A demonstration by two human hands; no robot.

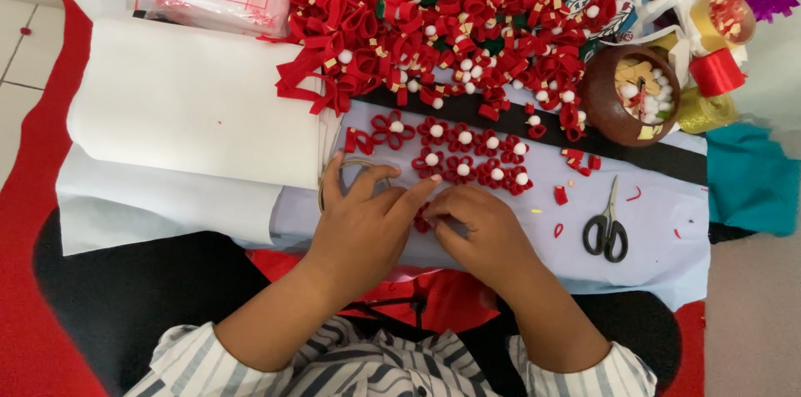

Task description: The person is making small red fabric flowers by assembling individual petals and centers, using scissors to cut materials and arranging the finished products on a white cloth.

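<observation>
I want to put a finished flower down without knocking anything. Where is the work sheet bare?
Bare patches: between the right hand and the scissors, and right of the scissors to the sheet edge. Crowded: the flower rows above both hands and the red pile behind.

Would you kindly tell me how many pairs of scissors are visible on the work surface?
1. The scissors, with black handles, lie on the pale sheet to the right of the right hand. Others may be hidden under the pile of red felt pieces.
</observation>
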